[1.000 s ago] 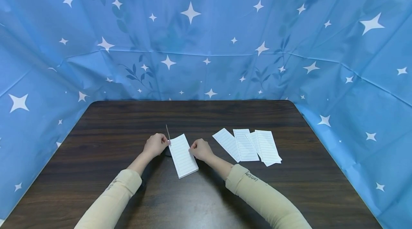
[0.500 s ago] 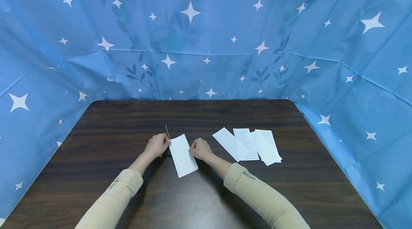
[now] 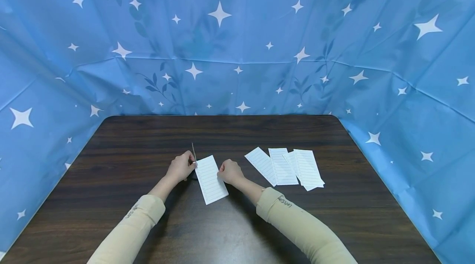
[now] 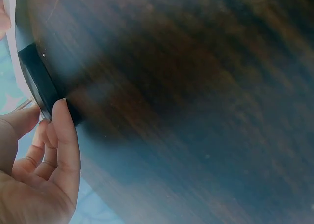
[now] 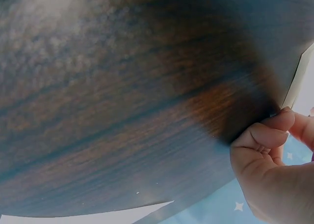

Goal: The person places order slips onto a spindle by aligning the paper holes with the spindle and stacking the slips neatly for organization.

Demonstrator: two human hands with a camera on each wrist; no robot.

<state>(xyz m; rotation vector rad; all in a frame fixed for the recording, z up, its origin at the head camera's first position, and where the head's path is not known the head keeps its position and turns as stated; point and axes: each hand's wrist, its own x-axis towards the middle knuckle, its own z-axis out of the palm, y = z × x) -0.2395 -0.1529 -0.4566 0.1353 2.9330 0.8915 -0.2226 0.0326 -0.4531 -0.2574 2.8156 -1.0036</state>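
A stack of lined paper slips [image 3: 212, 180] slants between the hands, its upper left corner at a thin upright spike [image 3: 194, 151]. The spike rises from a black base [image 4: 41, 79], which the paper mostly hides in the head view. My left hand [image 3: 180, 166] pinches the stack's corner beside the spike; in the left wrist view its fingertips are right at the base. On the other side, my right hand [image 3: 231, 172] pinches the stack's right edge between thumb and curled forefinger. The paper edge [image 5: 297, 79] shows at those fingertips in the right wrist view.
Several more lined slips [image 3: 283, 167] lie fanned out and partly overlapping to the right of the right hand. The dark wood table [image 3: 297, 132] ends at a blue curtain [image 3: 237, 41] with white stars behind it and along both sides.
Both hands keep their grip on the paper stack and stay nearly in place. The right forearm has shifted slightly to the left; the spike's tip has swayed a little.
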